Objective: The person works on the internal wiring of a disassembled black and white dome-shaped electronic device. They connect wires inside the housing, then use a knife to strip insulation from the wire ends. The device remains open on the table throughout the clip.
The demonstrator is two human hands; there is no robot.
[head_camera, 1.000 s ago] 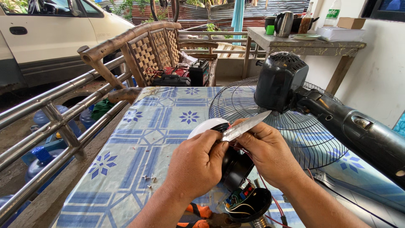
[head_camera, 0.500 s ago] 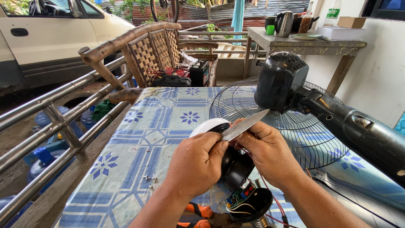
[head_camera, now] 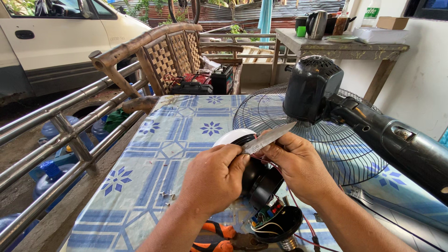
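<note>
While the left hand clamps a knife blade against the opened bulb housing, the right hand grips the same parts above the tiled-pattern bench, beside a black fan.

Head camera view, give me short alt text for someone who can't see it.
Two bare hands, left hand and right hand, hold a knife blade against a wire over an opened bulb housing on a blue patterned tablecloth. A black electric fan lies alongside, orange-handled pliers nearby.
</note>
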